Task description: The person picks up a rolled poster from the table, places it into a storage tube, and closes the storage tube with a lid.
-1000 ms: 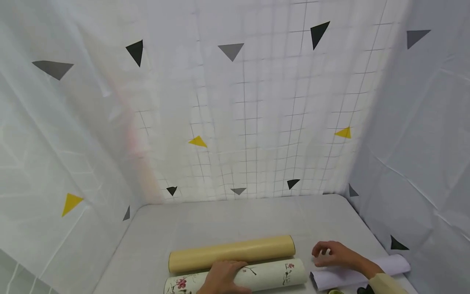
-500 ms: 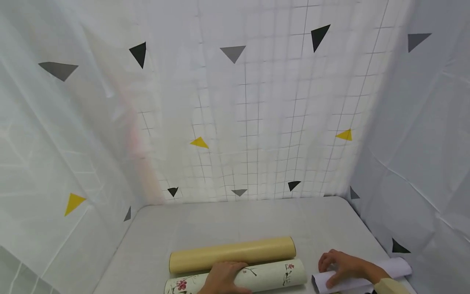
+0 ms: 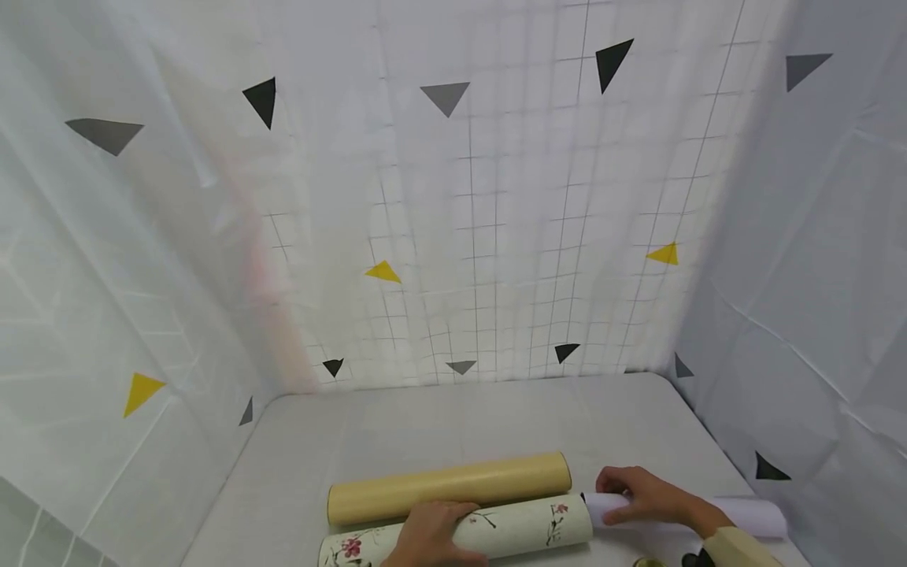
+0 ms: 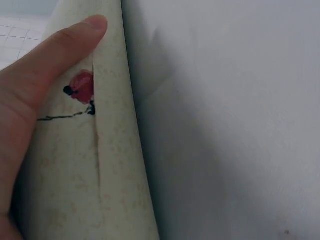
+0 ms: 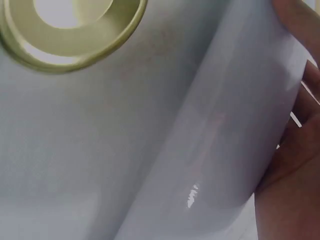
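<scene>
In the head view, the flowered roll (image 3: pixel 513 532) at 6 o'clock looks like matt, faintly mottled paper; the yellow roll (image 3: pixel 449 487) on its 12 o'clock side is smooth with a satin sheen. The white roll (image 3: pixel 751 516) at 4 o'clock looks like smooth, glossy paper or film. In the right wrist view, between 10 and 11 o'clock, the lid (image 5: pixel 82 39) looks like shiny metal. The counter (image 3: pixel 439 421) looks matt, the walls (image 3: pixel 425 173) like creased plastic sheeting
</scene>
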{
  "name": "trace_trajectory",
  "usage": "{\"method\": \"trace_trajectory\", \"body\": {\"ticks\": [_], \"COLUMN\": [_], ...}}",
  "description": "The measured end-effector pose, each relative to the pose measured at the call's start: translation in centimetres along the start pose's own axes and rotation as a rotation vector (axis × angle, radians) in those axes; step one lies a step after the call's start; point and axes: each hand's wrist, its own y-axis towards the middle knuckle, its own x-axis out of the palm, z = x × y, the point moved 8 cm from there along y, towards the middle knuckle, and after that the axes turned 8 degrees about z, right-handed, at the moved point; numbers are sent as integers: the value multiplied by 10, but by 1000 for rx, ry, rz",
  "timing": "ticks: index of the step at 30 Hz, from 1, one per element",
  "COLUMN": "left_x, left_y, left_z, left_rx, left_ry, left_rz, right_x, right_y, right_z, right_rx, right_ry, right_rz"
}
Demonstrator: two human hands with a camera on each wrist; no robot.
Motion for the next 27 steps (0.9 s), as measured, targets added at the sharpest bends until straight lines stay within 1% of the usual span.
{"method": "trace_trajectory", "body": {"ticks": [2, 8, 16, 21, 27], "left_x": [1, -1, -1, -4, -3], "left_y": [1, 1, 1, 2, 2], "left_z": [0, 0, -2, -1, -2], "left_rx": [-6, -6, -51, -52, -52], "left_ry": [0, 36, 75, 70, 75], "left_rz": [1, 38, 44, 74, 100], "right_x": [0, 1, 6, 8, 9], "right_y": [3, 7, 7, 8, 11], "right_z": [-2, -3, -5, -10, -18], "right_rx": [-25, -53, -69, -112, -170], "right_ry": [-9, -56, -65, -105, -148], "right_rz": [14, 28, 23, 22, 25]}}
